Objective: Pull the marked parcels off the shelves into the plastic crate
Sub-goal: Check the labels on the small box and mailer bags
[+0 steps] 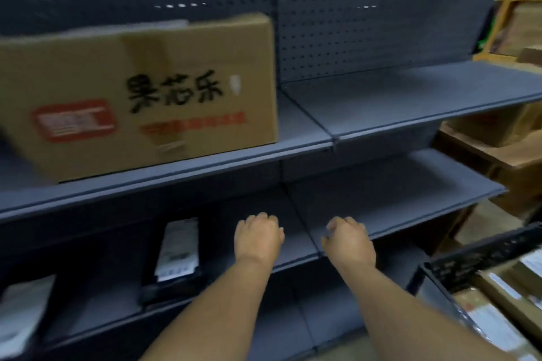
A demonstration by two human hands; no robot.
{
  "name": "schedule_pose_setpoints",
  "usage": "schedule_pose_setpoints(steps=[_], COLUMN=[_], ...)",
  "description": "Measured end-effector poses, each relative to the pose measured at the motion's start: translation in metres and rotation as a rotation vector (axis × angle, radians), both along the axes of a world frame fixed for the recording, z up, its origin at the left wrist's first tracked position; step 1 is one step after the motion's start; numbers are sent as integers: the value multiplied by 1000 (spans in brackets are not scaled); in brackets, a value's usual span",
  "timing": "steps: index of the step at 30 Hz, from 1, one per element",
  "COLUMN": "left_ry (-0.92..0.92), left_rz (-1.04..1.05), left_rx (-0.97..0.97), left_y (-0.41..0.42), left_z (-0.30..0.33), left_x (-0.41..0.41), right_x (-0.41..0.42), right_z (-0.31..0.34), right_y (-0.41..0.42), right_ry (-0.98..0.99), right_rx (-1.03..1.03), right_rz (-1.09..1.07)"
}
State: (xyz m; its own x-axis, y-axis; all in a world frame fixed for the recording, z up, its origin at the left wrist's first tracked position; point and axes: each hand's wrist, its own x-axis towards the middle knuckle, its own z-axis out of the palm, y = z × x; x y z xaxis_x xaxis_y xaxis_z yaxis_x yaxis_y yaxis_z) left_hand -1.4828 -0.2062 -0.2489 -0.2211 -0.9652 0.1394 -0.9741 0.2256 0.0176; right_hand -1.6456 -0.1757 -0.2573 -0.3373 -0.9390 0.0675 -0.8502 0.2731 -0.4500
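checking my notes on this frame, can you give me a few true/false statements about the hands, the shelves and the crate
1. Both hands hold nothing. True: the left hand and right hand are loosely curled over the lower shelf.
2. The big cardboard box sits in the crate. False: it stands on the upper shelf.
3. The black crate is at the right and already has parcels inside. True.
4. The dark parcel with a white label lies right of both hands. False: it lies to their left.
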Motion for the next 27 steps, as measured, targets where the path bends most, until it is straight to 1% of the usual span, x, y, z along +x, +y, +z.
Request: schedule_pose_setpoints(steps=[5, 10, 18, 22, 27], left_ry=[13, 34, -6, 8, 2], left_rz=[192, 385, 678, 830, 967], left_rx=[-35, -54, -81, -98, -116], left_y=[31, 74, 164, 204, 254], left_z=[14, 25, 25, 26, 29], left_x=[76, 134, 211, 254, 315], right_x=[68, 123, 213, 264, 339], right_z=[7, 15, 11, 14, 21], right_y=[-2, 8, 50, 69, 99], right_ry=[5, 26, 66, 60, 56], right_rx=[0, -14, -42, -38, -79], right_rz=[181, 368, 648, 769, 915])
